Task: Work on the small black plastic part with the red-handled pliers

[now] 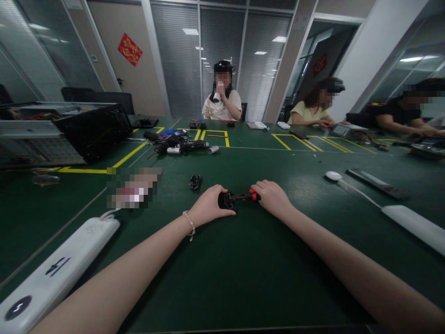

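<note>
My left hand [211, 206], with a beaded bracelet at the wrist, grips a small black plastic part [226, 201] between thumb and fingers. Red-handled pliers [255, 195] are closed in my right hand [273, 197], their dark jaws pointing left. The jaw tips reach into or against the black part; whether they pinch a piece of it is too small to tell. Beyond my left hand, a similar black part [195, 182] lies on the green table [250, 260].
White power strips lie at left [69, 269] and right [415, 225]. A pile of cables and tools [179, 143] sits farther back, near an open computer case [92, 132]. A white mouse-shaped object [333, 176] is at right. Several people sit across the table.
</note>
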Demonstrator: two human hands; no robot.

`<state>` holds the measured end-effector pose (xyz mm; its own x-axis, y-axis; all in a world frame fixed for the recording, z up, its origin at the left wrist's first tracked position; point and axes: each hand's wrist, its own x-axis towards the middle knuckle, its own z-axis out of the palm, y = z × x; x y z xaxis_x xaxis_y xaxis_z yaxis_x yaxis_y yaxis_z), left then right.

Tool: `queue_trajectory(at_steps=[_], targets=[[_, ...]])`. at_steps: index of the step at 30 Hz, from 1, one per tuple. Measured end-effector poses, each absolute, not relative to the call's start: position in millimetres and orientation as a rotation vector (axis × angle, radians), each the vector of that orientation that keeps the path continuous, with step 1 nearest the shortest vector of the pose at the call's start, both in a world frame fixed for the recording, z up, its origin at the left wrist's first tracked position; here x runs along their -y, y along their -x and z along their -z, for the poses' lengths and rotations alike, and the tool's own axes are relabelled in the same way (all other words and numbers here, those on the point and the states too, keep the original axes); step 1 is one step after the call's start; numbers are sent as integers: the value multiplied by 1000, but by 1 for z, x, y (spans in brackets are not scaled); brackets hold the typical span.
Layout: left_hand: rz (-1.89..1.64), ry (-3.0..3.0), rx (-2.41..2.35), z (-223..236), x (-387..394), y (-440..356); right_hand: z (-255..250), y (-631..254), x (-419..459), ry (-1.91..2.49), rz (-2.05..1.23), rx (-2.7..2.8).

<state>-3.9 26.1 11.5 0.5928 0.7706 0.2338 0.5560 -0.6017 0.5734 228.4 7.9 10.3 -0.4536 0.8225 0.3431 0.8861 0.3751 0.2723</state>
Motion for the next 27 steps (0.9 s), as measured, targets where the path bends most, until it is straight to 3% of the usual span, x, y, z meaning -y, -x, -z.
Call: queue_trajectory(at_steps=[27], targets=[[-620, -2429, -1077, -10, -28, 5, -11, -226, -5, 1571, 716, 2464]])
